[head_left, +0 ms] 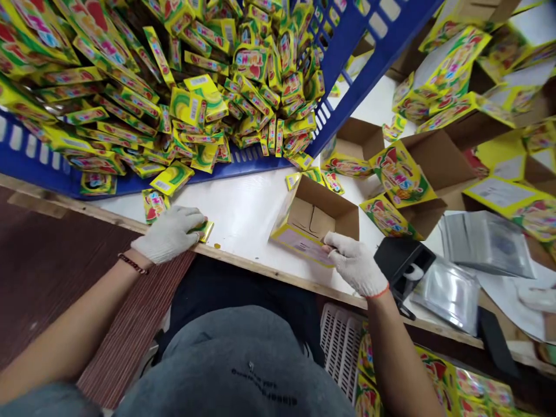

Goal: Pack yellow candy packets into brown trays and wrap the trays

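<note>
My left hand (174, 233), in a white knit glove, is closed around a small yellow-green candy box (207, 230) at the table's front edge. Most of that box is hidden under the fingers. My right hand (357, 262), gloved too, pinches the near wall of an open display carton (308, 246) with thumb and fingers. Bare brown cardboard lines the carton's inside, and nothing lies in it. Beside my left hand lie a small candy box with a watermelon print (155, 204) and a yellow one (172, 178).
A blue plastic crate (243, 169) heaped with small candy boxes (252, 61) tilts over the back. Open cartons (402, 174) crowd the right, near a black tape dispenser (402, 260) and stacked clear plastic sheets (486, 240). Another person's gloved hand (538, 298) shows far right.
</note>
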Demonstrator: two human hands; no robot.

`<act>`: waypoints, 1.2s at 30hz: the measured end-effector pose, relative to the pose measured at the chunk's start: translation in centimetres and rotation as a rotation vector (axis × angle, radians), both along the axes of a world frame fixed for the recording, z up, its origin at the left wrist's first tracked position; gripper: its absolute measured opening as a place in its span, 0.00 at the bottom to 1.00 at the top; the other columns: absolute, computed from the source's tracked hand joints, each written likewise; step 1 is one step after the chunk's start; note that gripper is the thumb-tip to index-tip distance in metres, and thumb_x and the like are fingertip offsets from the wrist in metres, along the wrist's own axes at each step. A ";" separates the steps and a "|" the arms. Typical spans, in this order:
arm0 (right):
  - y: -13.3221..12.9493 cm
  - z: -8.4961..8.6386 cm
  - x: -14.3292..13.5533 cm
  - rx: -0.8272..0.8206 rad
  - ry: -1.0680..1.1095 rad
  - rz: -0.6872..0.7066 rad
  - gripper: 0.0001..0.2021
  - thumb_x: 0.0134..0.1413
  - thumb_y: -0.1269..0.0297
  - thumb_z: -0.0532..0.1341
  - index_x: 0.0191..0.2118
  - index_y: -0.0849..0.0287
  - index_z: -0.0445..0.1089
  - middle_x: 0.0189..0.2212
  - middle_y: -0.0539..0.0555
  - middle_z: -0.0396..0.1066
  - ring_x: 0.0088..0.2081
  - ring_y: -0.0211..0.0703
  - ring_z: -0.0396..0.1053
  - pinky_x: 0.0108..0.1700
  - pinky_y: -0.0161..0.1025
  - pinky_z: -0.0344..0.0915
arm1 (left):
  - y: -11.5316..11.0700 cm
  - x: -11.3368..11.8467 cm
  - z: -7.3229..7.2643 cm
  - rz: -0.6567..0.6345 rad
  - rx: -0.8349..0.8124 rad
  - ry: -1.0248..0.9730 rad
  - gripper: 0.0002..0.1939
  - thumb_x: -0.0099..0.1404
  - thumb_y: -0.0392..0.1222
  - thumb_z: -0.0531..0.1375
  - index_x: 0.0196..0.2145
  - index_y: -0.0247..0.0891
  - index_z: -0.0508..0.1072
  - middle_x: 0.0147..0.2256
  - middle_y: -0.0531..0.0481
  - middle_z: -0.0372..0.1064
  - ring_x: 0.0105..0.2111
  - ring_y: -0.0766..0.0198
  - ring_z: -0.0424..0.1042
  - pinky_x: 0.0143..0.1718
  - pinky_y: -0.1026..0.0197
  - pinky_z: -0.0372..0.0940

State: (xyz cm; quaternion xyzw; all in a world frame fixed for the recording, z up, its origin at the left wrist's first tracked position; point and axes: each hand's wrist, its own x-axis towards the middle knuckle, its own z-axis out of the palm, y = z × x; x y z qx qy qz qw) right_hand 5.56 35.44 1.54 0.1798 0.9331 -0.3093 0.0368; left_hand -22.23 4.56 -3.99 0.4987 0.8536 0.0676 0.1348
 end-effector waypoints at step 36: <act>-2.8 0.1 -1.8 0.297 -0.305 0.399 0.14 0.55 0.78 0.54 0.40 0.58 0.74 0.40 0.57 0.75 0.43 0.46 0.69 0.49 0.42 0.58 | 2.4 -0.4 0.2 0.021 -0.152 -0.147 0.15 0.55 0.44 0.62 0.40 0.39 0.75 0.42 0.44 0.68 0.41 0.53 0.69 0.43 0.55 0.64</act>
